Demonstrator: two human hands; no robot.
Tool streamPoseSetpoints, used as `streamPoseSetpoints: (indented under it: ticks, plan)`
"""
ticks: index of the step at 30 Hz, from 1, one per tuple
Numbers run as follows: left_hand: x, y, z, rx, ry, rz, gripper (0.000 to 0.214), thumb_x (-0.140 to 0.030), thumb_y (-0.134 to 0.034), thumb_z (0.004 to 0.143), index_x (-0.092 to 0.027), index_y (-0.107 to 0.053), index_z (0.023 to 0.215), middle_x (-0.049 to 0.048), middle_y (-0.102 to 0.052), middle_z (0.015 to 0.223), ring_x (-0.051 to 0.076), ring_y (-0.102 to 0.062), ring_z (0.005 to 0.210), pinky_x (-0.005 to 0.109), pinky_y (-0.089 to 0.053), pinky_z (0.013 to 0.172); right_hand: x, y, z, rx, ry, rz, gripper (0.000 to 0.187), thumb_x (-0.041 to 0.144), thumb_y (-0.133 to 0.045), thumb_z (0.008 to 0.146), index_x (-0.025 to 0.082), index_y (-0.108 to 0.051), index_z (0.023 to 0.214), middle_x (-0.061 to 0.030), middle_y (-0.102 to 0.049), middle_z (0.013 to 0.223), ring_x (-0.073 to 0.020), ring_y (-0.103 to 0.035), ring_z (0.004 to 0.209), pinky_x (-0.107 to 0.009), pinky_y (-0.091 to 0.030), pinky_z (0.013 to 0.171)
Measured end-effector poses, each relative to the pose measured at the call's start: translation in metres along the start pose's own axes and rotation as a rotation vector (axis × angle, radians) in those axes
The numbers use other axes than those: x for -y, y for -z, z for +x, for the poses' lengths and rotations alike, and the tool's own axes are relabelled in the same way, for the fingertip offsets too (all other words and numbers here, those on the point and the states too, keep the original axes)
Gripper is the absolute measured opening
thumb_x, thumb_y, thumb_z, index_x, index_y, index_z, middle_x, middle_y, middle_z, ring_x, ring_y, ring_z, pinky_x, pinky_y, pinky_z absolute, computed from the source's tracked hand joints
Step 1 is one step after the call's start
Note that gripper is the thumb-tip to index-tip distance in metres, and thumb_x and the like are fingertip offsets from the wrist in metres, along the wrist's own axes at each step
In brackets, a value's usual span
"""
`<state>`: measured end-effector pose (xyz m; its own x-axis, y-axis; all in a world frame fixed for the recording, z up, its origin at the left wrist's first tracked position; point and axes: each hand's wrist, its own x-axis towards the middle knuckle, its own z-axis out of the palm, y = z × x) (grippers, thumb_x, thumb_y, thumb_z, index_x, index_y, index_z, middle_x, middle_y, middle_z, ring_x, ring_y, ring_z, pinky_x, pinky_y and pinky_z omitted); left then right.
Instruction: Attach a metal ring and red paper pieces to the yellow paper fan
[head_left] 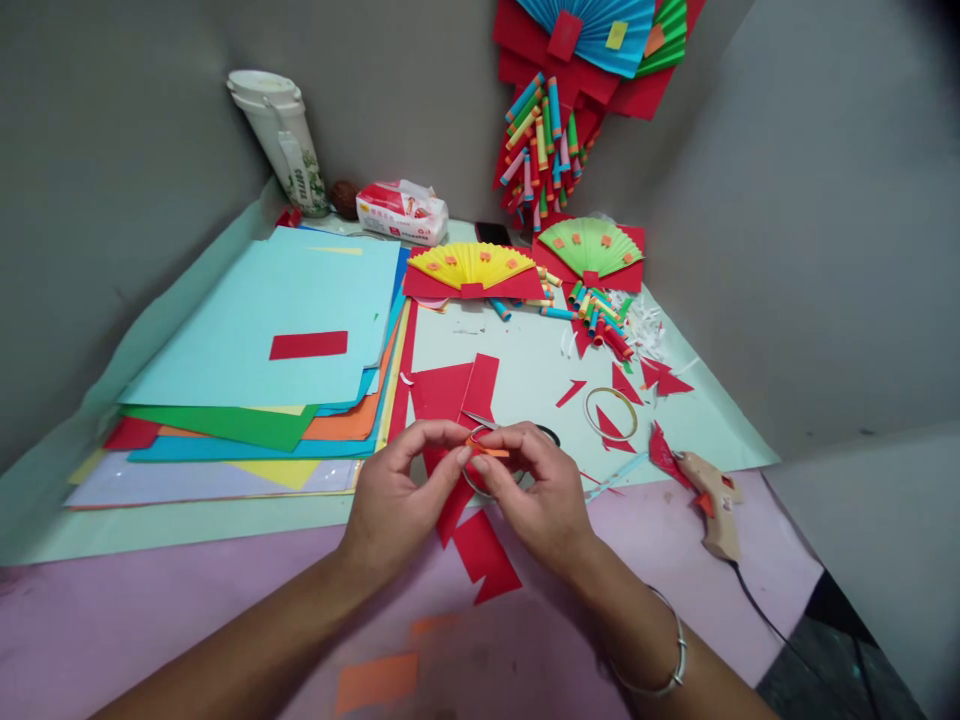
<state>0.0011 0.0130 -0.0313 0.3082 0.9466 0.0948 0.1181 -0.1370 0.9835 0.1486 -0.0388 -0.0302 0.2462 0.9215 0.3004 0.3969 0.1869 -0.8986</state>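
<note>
Near the middle of the head view, my left hand and my right hand meet, fingertips pinched on a small orange paper strip. Part of the strip is hidden by the fingers. Scissors lie just behind the hands, with a blade tip and dark handle partly showing. Beneath and around the hands are red paper pieces, and a notched red scrap lies nearer me. A roll of tape rests to the right of my right hand.
Stacked coloured paper fills the left. Behind stand a yellow paper fan, a green paper fan, a tissue pack and a white cup. A corded glue gun lies right; orange paper pieces lie in front.
</note>
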Motion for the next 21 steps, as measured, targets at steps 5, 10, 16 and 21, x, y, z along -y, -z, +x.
streamPoseSetpoints:
  ticks: [5,10,16,21]
  plan:
    - [-0.005,-0.001,0.002,0.064,0.1,-0.135,0.012,-0.03,-0.068,0.083,-0.024,-0.069,0.094,0.0002,-0.071,0.092,0.016,-0.066,0.088,0.027,-0.052,0.081,0.002,0.002,0.001,-0.029,0.045,-0.022,0.007,0.017,-0.061,0.086,0.02,-0.066,0.09,-0.0017,-0.064,0.084,-0.0117,-0.061,0.072,-0.023,-0.05,0.063]
    - [-0.007,-0.001,0.007,0.097,0.162,-0.215,0.011,-0.03,-0.069,0.082,-0.023,-0.07,0.091,0.0023,-0.072,0.09,0.018,-0.067,0.085,0.03,-0.054,0.078,0.004,0.004,0.001,-0.046,0.068,-0.065,0.01,0.014,-0.058,0.086,0.021,-0.065,0.085,0.0,-0.063,0.078,-0.0118,-0.058,0.068,-0.024,-0.048,0.062]
    - [-0.004,0.0,0.01,0.138,0.201,-0.249,0.011,-0.03,-0.07,0.08,-0.022,-0.07,0.088,0.0055,-0.073,0.088,0.022,-0.068,0.083,0.037,-0.057,0.08,0.004,0.004,0.002,-0.072,0.082,-0.111,0.009,0.016,-0.058,0.085,0.022,-0.064,0.082,-0.0007,-0.065,0.076,-0.0132,-0.059,0.068,-0.026,-0.049,0.062]
    - [-0.002,0.0,0.01,0.201,0.224,-0.303,0.011,-0.03,-0.07,0.08,-0.022,-0.07,0.088,0.0076,-0.073,0.09,0.023,-0.069,0.085,0.041,-0.058,0.082,0.003,0.003,0.003,-0.09,0.092,-0.114,0.01,0.014,-0.058,0.084,0.022,-0.063,0.08,-0.0002,-0.064,0.075,-0.0125,-0.059,0.067,-0.025,-0.049,0.061]
